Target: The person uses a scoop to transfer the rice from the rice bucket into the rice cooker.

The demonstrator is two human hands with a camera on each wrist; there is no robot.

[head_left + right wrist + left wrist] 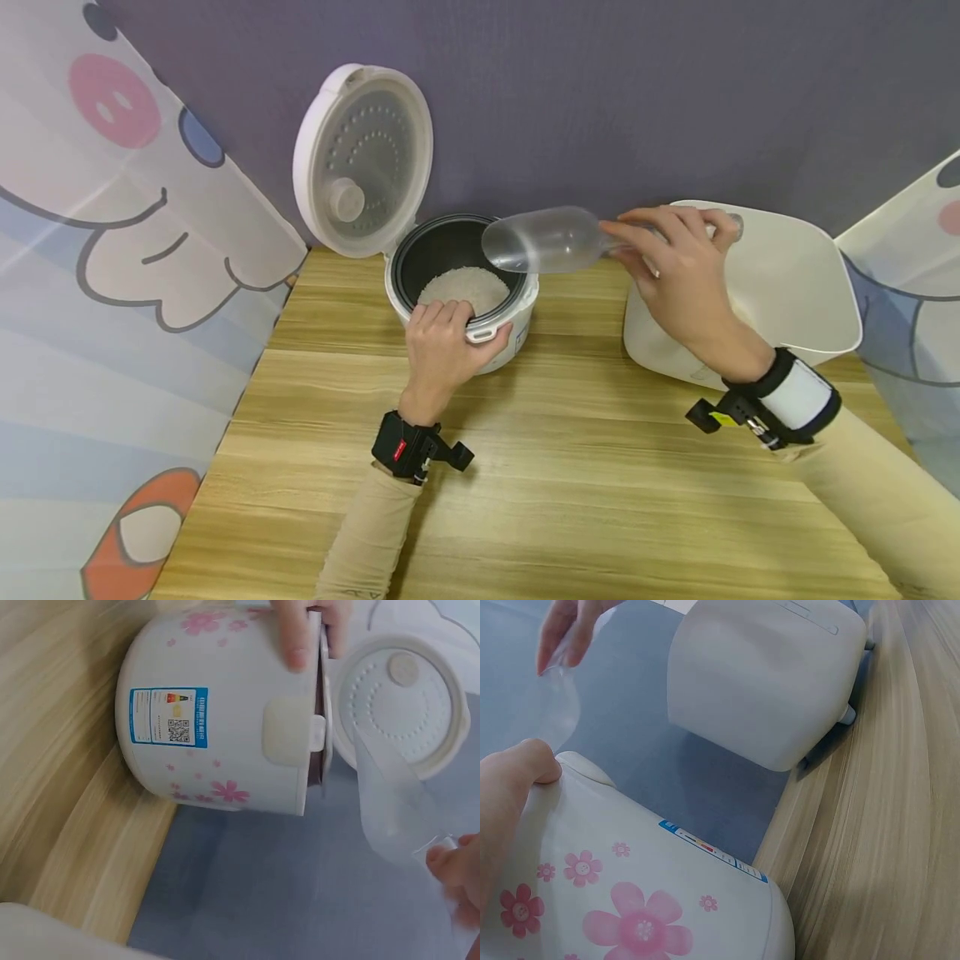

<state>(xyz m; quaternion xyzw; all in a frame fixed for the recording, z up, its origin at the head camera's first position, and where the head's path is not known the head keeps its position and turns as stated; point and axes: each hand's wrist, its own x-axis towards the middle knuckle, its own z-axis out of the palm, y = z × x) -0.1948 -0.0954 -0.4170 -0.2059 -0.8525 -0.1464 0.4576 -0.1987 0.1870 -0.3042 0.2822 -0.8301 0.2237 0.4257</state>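
Observation:
A white rice cooker (517, 321) with pink flowers stands with its lid (371, 158) raised; white rice (465, 287) lies in its dark inner pot (420, 250). My left hand (446, 346) grips the cooker's front rim, fingers hooked over the edge and thumb along the outside. My right hand (686, 279) holds a clear plastic scoop (551, 240) by its handle. The scoop's tip hangs above the right side of the pot, and I see no rice in it. In the right wrist view, the scoop (394, 799) appears beside the cooker's open side.
Right of the cooker, below my right forearm, stands a white open bin (802, 267); its contents are mostly hidden. The wooden table (570, 492) meets a grey wall (600, 100) behind. Cartoon-printed sheets (112, 375) hang at both sides.

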